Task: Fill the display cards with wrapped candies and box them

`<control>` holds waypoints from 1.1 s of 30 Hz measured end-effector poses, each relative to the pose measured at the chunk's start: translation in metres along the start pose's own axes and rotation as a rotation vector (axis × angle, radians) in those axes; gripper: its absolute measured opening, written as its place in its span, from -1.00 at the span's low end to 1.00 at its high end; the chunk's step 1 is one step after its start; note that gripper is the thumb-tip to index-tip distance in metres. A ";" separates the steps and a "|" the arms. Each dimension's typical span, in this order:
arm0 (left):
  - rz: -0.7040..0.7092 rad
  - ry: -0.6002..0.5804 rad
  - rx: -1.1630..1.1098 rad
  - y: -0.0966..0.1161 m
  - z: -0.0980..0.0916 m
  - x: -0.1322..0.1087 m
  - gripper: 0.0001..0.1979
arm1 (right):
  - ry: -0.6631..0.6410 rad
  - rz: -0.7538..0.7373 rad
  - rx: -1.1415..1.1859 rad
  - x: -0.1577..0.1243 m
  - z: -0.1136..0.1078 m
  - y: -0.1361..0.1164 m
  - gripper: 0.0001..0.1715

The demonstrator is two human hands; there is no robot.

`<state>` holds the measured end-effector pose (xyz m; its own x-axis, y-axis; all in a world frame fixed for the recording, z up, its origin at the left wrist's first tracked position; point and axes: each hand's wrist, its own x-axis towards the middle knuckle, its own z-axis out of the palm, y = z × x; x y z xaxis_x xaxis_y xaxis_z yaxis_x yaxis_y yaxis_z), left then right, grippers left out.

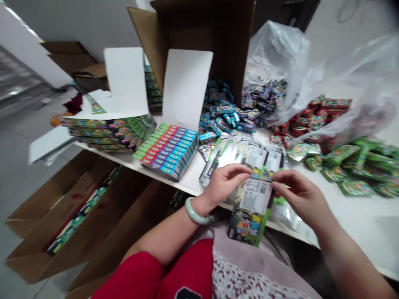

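Between my hands hangs a flat black-and-green printed packet (249, 224) with a white label and a barcode. My left hand (220, 185) pinches its upper left edge, and a pale green bangle circles that wrist. At the upper right edge, the thumb and fingers of my right hand (299, 197) are closed on the same packet. Its lower end reaches over the table edge toward my lap. Just beyond my hands, more flat printed packets (229, 151) lie overlapping on the table. Whether anything is inside the held packet, I cannot tell.
A display box (170, 147) with green, red, purple and blue rows stands left, beside stacked boxes (109, 133). Small blue packs (224, 116), purple packs (264, 97), red packs (318, 116) and green packs (364, 164) lie heaped behind and right. Open cartons (71, 199) stand below.
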<state>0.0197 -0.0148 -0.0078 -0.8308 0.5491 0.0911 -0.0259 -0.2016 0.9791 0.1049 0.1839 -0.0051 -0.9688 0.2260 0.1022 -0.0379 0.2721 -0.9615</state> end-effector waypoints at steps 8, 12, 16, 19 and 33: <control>-0.055 0.008 0.102 0.012 0.004 0.017 -0.90 | -0.133 0.085 0.040 0.016 0.001 -0.014 -0.81; -0.046 -0.031 0.187 0.015 0.001 0.021 -0.91 | -0.204 0.166 0.035 0.024 0.000 -0.019 -0.81; 0.108 -0.162 0.247 0.013 -0.011 0.014 -0.90 | -0.239 0.010 -0.084 0.013 -0.001 -0.017 -0.87; 0.148 -0.224 0.287 0.006 -0.017 0.007 -0.94 | -0.214 -0.184 -0.182 0.002 0.000 -0.010 -0.95; 0.119 -0.108 0.396 -0.007 -0.007 0.021 -0.95 | -0.019 -0.075 -0.028 -0.007 -0.013 0.015 -0.72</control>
<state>-0.0011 -0.0081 -0.0137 -0.7516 0.6269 0.2051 0.2995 0.0474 0.9529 0.1145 0.1980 -0.0167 -0.9679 0.1866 0.1682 -0.1035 0.3140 -0.9438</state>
